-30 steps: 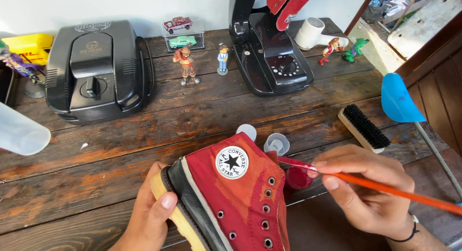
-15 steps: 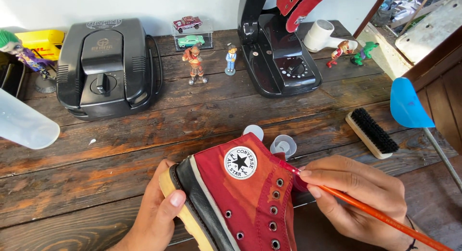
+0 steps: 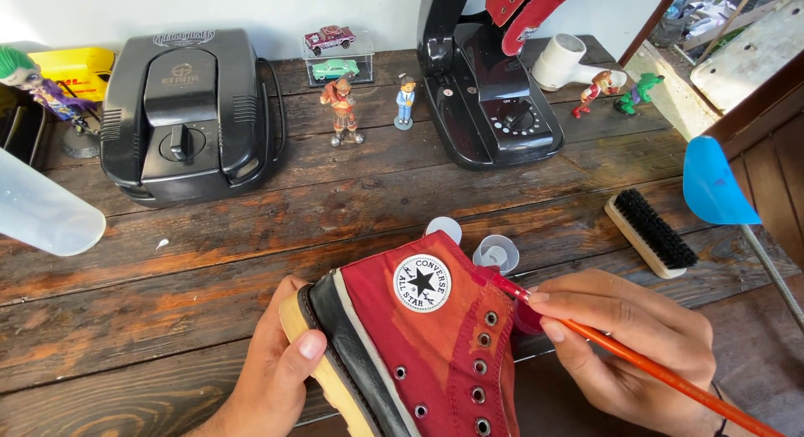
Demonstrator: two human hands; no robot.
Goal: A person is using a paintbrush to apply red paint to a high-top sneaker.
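Sneaker [image 3: 435, 345] dye mostly on, faded patch by eyelets left; left hand [image 3: 272, 378] grips sole, right hand [image 3: 628, 345] pinches brush [image 3: 620, 353].

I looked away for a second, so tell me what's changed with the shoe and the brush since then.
The right hand has drawn the orange paintbrush in, its tip now against the red high-top sneaker near the top eyelets. The left hand still grips the sole. The shoe brush and black machines stayed put.

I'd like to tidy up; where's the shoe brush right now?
The brush lies bristles-up on the wooden table's right side, beyond the right hand, beside the blue scoop.
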